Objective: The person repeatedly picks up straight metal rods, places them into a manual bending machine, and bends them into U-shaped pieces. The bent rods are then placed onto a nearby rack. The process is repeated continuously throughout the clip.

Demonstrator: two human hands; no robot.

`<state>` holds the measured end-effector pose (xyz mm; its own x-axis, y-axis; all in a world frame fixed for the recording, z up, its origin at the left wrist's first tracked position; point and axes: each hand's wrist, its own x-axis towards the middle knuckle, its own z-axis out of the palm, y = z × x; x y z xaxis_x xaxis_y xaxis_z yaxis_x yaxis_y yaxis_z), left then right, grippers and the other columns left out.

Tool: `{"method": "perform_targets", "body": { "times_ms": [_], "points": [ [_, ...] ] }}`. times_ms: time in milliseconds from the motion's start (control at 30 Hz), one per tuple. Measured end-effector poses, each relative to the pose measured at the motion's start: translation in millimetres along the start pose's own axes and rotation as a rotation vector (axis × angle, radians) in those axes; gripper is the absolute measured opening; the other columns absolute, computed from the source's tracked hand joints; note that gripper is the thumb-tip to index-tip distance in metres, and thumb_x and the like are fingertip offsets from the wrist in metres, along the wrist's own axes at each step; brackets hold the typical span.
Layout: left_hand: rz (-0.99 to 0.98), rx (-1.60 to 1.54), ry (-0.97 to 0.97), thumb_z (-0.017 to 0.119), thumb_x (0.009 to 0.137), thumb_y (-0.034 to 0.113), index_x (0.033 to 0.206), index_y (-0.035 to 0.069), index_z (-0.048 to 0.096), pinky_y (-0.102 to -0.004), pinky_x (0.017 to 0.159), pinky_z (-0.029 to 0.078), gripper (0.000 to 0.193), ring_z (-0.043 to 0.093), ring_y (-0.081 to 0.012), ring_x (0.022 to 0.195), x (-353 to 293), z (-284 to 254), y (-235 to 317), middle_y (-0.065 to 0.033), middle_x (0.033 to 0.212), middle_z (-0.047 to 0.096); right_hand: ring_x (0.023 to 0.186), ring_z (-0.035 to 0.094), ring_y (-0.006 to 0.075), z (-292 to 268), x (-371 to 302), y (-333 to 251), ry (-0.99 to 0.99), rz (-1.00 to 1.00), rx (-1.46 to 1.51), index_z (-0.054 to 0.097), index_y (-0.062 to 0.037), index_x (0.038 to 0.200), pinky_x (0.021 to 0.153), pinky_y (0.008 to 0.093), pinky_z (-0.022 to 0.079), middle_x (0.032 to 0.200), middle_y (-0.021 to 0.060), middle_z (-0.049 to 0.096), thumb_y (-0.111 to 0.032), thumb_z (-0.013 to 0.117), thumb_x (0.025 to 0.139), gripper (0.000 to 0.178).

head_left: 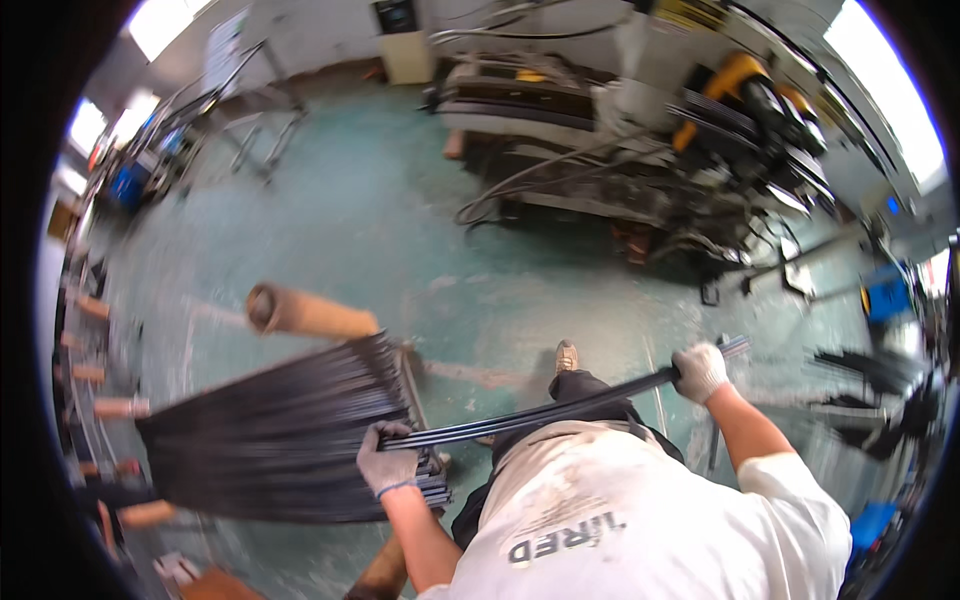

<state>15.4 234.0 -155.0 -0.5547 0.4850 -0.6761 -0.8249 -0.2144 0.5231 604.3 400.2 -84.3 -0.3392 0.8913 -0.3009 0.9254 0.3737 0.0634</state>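
Far to my left, a rack [85,400] with orange-capped pegs [115,408] lines the wall, and a cardboard-coloured tube [305,312] juts out just above the stack of dark rods [270,440]. The stack lies flat on its support, its rods fanned slightly and running roughly left to right, so I judge each one can be drawn off lengthwise at the near end.

My left hand [388,462], in a grey glove, is curled closed around one end of a small bundle of dark rods [540,408], right at the stack's near end, touching it. I grip there, I think, to keep the loose rods from splaying.

The bundle spans my body, passing over my dark trousers and above my shoe [567,355] on the green floor [380,220]. Its long axis runs from lower left up to upper right, sagging a little in the middle.

My right hand [699,372], in a white glove, is closed tight around the bundle near its other end; a short length pokes out past my fist, pointing up and right toward the machine [680,150]. Holding both ends shares the weight and steadies the flexing length.
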Motion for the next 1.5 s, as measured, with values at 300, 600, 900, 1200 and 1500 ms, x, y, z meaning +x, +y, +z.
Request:
{"method": "perform_targets", "body": {
  "times_ms": [300,600,900,1200,1500],
  "points": [
    [0.175,-0.032,-0.681,0.065,0.113,0.014,0.124,0.002,0.068,-0.036,0.09,0.058,0.017,0.067,-0.0173,0.095,-80.8,232.9,13.1,-0.0063,0.109,0.072,0.112,0.066,0.0419,65.0,34.2,256.3,0.895,0.801,0.159,0.073,-0.0043,0.11,0.1,0.0488,0.055,0.118,0.0208,0.072,-0.011,0.073,0.092,0.019],
    [0.045,0.264,-0.988,0.073,0.106,0.013,0.131,0.002,0.068,-0.0552,0.12,0.047,0.028,0.067,-0.0305,0.117,-145.5,449.9,-198.6,-0.0115,0.116,0.073,0.124,0.072,0.0403,-26.2,151.1,199.9,0.648,0.65,3.094,0.06,0.0016,0.132,0.109,0.0585,0.063,0.13,0.0217,0.071,0.012,0.053,0.097,0.037],
    [0.222,0.369,-1.087,0.07,0.109,0.024,0.131,0.0,0.067,-0.0496,0.119,0.05,0.032,0.068,-0.0304,0.116,-66.5,564.6,-154.8,-0.0116,0.116,0.073,0.099,0.075,0.0276,-3.2,180.6,393.2,1.277,0.606,2.818,0.071,0.0013,0.118,0.095,0.0405,0.066,0.104,0.013,0.077,-0.013,0.067,0.112,0.016],
    [0.053,0.29,-0.823,0.071,0.108,0.034,0.109,0.001,0.073,-0.0458,0.105,0.057,0.033,0.071,-0.0306,0.105,62.7,662.0,-283.6,-0.0128,0.107,0.074,0.089,0.076,0.0239,-118.1,262.1,467.3,1.326,0.668,2.537,0.075,-0.005,0.116,0.079,0.0408,0.065,0.106,0.0093,0.08,-0.023,0.074,0.107,0.02],
    [-0.332,0.379,-0.575,0.077,0.104,0.031,0.126,0.0,0.078,-0.0487,0.117,0.054,0.038,0.071,-0.0328,0.125,98.8,760.3,-430.9,-0.0155,0.135,0.077,0.094,0.075,0.0275,-139.4,331.4,549.3,1.331,0.694,2.594,0.077,-0.0067,0.115,0.088,0.0412,0.062,0.102,0.0101,0.081,-0.036,0.07,0.099,0.034]
  ]
}}
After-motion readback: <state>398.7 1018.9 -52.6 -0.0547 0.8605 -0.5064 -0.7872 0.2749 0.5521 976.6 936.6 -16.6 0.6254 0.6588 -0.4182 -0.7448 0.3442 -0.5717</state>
